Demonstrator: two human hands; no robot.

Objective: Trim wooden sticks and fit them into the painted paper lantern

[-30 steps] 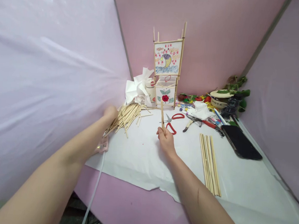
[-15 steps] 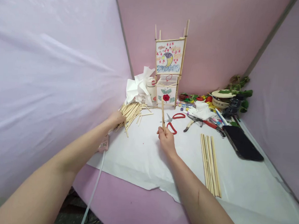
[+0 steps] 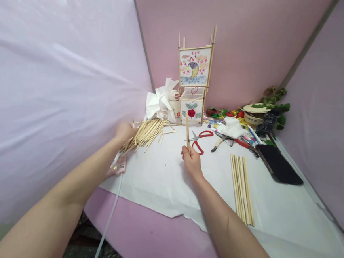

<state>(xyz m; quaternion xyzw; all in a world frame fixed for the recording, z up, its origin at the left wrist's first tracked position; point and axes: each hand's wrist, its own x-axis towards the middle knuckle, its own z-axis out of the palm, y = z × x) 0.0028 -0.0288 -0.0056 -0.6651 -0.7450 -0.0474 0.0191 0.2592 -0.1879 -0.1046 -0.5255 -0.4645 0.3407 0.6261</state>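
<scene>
My right hand [image 3: 191, 158] is closed around a thin wooden stick [image 3: 187, 131], held upright over the middle of the paper. Behind that stick lie scissors with red handles [image 3: 206, 134], their blades apart. At the left, my left hand [image 3: 125, 133] is at the near-left side of a loose pile of short wooden sticks [image 3: 150, 133]. Its fingers are curled and partly hidden, and a stick end shows at its fingertips. A row of longer sticks [image 3: 242, 190] lies side by side to the right of my right forearm.
A stick-framed lantern [image 3: 194, 67] with drawn panels stands at the back. Tissues [image 3: 159, 102] are beside it. Pliers [image 3: 218, 144], a black phone [image 3: 279, 164] and a bowl [image 3: 254, 116] sit at the right. A pink power strip [image 3: 118, 166] with a white cord lies left.
My left hand has moved up and left, away from the front of the stick pile, uncovering more sticks there. My right hand stays in place with its stick.
</scene>
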